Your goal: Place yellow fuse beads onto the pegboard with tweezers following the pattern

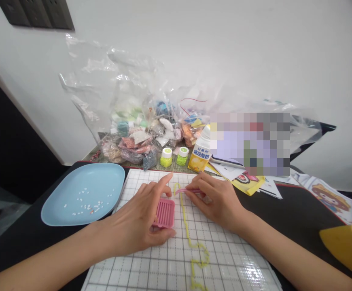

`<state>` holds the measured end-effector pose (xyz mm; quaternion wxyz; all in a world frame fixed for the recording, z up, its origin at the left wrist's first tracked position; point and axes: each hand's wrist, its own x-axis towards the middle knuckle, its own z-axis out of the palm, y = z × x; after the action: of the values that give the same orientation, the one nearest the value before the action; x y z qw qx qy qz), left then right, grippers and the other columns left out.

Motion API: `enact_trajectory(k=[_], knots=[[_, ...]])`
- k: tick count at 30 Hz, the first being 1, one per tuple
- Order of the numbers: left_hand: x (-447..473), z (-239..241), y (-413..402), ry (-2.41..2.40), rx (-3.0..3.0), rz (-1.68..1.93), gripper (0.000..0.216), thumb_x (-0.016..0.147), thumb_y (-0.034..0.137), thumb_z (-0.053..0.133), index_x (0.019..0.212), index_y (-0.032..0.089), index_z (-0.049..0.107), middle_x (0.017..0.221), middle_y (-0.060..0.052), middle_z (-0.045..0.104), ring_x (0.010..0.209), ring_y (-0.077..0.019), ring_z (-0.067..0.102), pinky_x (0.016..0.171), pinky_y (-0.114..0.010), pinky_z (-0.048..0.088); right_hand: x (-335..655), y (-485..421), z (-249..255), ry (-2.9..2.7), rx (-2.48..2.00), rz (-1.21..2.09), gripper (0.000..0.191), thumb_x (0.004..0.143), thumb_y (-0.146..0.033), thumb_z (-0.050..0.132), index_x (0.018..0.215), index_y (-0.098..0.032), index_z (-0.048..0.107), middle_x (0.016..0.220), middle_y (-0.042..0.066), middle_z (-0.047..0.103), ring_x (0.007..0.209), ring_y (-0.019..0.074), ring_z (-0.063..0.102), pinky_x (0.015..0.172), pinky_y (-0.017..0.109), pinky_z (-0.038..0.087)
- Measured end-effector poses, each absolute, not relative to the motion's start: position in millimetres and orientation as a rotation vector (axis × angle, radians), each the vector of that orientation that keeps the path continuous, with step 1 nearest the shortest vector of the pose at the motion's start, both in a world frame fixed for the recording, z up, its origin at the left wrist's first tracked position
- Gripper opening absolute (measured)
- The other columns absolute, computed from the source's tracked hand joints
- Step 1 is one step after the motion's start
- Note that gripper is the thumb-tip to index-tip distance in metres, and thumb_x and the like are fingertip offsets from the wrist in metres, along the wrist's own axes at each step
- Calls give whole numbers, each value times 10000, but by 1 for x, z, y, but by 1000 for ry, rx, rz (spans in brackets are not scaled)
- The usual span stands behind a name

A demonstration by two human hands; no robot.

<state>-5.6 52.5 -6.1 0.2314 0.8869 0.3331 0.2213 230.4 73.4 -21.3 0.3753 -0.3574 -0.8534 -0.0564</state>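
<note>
My left hand is curled around a small pink ribbed tray, with the thumb by its lower edge and the index finger raised above it. Between the thumb and fingers of my right hand is a slim pink pen-like tool, its tip pointing left. That tip is at the upper part of a thin yellow-green line, which looks like small beads or drills. The line runs down a white grid board and bends into curves near the bottom. Both hands are over the board.
A light blue plate with scattered white bits lies left. Behind the board are two small jars of yellow and green grains, a yogurt carton and bags of coloured packets. Papers and a yellow object are right.
</note>
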Motion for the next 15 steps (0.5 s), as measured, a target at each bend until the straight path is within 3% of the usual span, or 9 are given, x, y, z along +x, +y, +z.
enact_trajectory(k=[15], knots=[[-6,-5,53,895,2475,578,1006,793,192,638,1471,354,-87,1277,-85,484,1135,-319,474,966,-566,391,229,74,-22,-2181,-900,-192,122,897,-258,597,841,-160,642,758,-5,625,536,66,513,465,202,355]])
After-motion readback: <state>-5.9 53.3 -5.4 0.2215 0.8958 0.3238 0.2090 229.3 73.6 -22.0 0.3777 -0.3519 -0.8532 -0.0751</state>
